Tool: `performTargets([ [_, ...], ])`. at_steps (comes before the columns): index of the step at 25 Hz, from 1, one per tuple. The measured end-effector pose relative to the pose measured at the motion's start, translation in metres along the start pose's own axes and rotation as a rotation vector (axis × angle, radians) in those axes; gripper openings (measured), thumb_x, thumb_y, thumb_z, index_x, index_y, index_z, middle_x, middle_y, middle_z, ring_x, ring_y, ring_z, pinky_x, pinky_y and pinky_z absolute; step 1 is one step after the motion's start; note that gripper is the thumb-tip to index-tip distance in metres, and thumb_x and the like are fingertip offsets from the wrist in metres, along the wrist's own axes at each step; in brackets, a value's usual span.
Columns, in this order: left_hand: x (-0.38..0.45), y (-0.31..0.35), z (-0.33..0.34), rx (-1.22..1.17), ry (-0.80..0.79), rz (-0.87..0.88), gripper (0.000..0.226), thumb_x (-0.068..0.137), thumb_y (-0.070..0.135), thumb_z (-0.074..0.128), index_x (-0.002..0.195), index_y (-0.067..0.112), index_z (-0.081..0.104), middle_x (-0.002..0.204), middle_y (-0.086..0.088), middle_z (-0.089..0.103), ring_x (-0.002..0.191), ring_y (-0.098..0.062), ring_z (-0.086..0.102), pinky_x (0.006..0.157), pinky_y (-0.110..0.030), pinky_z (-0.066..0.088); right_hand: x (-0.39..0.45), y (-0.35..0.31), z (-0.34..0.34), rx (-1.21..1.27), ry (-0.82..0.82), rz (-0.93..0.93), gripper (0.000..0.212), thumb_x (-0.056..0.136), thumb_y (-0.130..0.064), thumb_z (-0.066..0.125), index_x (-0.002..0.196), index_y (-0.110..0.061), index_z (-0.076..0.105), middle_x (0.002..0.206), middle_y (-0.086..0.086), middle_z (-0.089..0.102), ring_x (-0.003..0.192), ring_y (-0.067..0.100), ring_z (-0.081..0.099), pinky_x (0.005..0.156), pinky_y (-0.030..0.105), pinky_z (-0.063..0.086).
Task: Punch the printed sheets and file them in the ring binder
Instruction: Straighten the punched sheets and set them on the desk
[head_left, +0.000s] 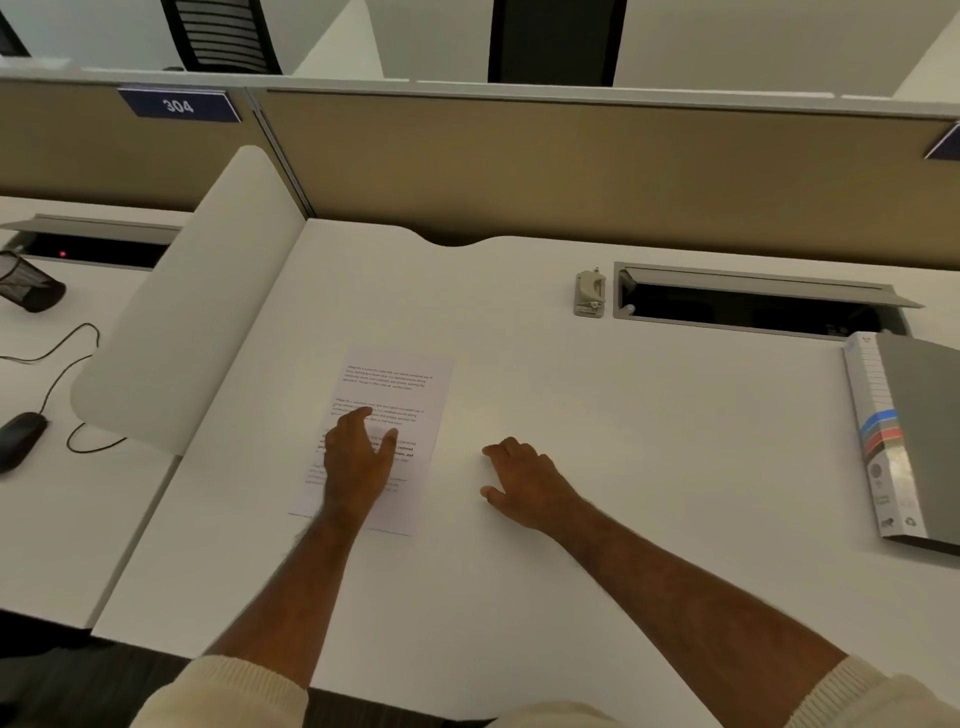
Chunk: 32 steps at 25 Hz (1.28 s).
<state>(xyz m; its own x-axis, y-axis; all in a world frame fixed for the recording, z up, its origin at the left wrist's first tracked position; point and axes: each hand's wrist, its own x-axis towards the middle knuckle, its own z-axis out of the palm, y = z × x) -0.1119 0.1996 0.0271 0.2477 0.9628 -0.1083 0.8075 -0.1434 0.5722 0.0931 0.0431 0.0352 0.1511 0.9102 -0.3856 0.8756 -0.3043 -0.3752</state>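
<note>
The printed sheets (410, 384) lie flat on the white desk (571, 571), left of centre, text facing up. My left hand (358, 460) rests on their lower half with its fingers spread. To the right of the paper, my right hand (524, 483) lies on the bare desk, fingers loosely curled and holding nothing. A small beige hole punch (590, 292) stands at the back of the desk. The grey ring binder (914, 441) lies closed at the right edge, spine label toward me.
An open cable tray (753, 306) is sunk into the desk beside the punch. A white divider panel (192, 317) borders the desk on the left. Beyond it are a black mouse (21, 436) with its cord and a mesh pen cup (28, 283). A tan partition (571, 171) closes the back.
</note>
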Motion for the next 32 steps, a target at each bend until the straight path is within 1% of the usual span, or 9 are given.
performTargets([
  [4,-0.024,0.022,0.021,0.068,-0.002,0.152,0.054,0.092,0.029,0.074,0.139,0.012,0.054,0.141,-0.011,0.057,0.135,-0.035,0.046,0.109,-0.054,0.041,-0.025,0.026,-0.002,-0.024,0.082,0.062,0.06,0.098,-0.05,0.049,0.148,-0.019,0.039,0.15,0.003,0.039,0.134,0.025,0.042,0.106,0.044,0.036],
  [8,-0.04,0.042,0.045,0.151,-0.097,0.251,0.059,0.094,0.034,0.071,0.144,0.009,0.052,0.149,-0.012,0.052,0.143,-0.035,0.041,0.115,-0.052,0.036,-0.05,0.055,-0.002,0.015,0.104,0.161,0.068,0.098,-0.059,0.04,0.154,-0.021,0.032,0.164,0.002,0.023,0.15,0.02,0.022,0.118,0.043,0.02],
  [9,-0.044,0.047,0.051,0.176,-0.134,0.271,0.06,0.096,0.035,0.069,0.146,0.009,0.05,0.152,-0.012,0.05,0.146,-0.035,0.037,0.118,-0.051,0.033,-0.057,0.063,-0.001,0.018,0.096,0.187,0.075,0.095,-0.067,0.031,0.155,-0.023,0.031,0.166,0.001,0.019,0.152,0.019,0.018,0.119,0.043,0.018],
  [12,-0.058,0.068,0.068,0.214,-0.223,0.313,0.062,0.1,0.039,0.06,0.153,0.012,0.043,0.162,-0.008,0.038,0.155,-0.032,0.022,0.125,-0.048,0.022,-0.08,0.085,0.001,0.012,0.118,0.246,0.108,0.074,-0.088,-0.003,0.157,-0.027,0.027,0.168,0.001,0.012,0.155,0.019,0.011,0.119,0.044,0.016],
  [14,-0.067,0.084,0.078,0.213,-0.263,0.337,0.064,0.102,0.042,0.056,0.156,0.013,0.038,0.167,-0.006,0.031,0.157,-0.029,0.014,0.126,-0.046,0.018,-0.095,0.099,0.003,0.0,0.129,0.288,0.117,0.066,-0.088,-0.013,0.159,-0.027,0.023,0.169,0.001,0.009,0.156,0.02,0.007,0.121,0.045,0.013],
  [17,-0.08,0.106,0.092,0.214,-0.318,0.362,0.067,0.104,0.044,0.051,0.16,0.015,0.03,0.17,-0.003,0.022,0.159,-0.026,0.006,0.127,-0.044,0.015,-0.118,0.122,0.005,0.019,0.139,0.361,0.112,0.067,-0.083,-0.013,0.16,-0.027,0.015,0.169,0.0,0.002,0.156,0.02,0.001,0.123,0.046,0.008],
  [20,-0.093,0.126,0.107,0.222,-0.372,0.387,0.069,0.105,0.045,0.048,0.163,0.017,0.023,0.172,0.0,0.014,0.16,-0.024,-0.001,0.127,-0.043,0.014,-0.139,0.144,0.007,0.036,0.159,0.41,0.105,0.072,-0.083,-0.01,0.16,-0.031,0.013,0.169,-0.001,-0.001,0.156,0.021,-0.001,0.123,0.047,0.008],
  [25,-0.119,0.154,0.133,0.252,-0.47,0.438,0.072,0.106,0.047,0.044,0.165,0.018,0.015,0.173,0.003,0.004,0.159,-0.021,-0.012,0.127,-0.042,0.015,-0.172,0.183,0.014,0.067,0.182,0.492,0.116,0.064,-0.087,-0.022,0.16,-0.031,0.01,0.169,-0.001,-0.001,0.156,0.021,-0.001,0.124,0.047,0.008],
  [32,-0.154,0.194,0.166,0.266,-0.57,0.487,0.073,0.106,0.047,0.042,0.165,0.02,0.008,0.173,0.004,-0.003,0.158,-0.02,-0.016,0.127,-0.042,0.013,-0.217,0.225,0.015,0.127,0.187,0.575,0.109,0.07,-0.083,-0.01,0.161,-0.026,0.01,0.169,0.0,-0.002,0.156,0.022,-0.002,0.124,0.046,0.007],
])
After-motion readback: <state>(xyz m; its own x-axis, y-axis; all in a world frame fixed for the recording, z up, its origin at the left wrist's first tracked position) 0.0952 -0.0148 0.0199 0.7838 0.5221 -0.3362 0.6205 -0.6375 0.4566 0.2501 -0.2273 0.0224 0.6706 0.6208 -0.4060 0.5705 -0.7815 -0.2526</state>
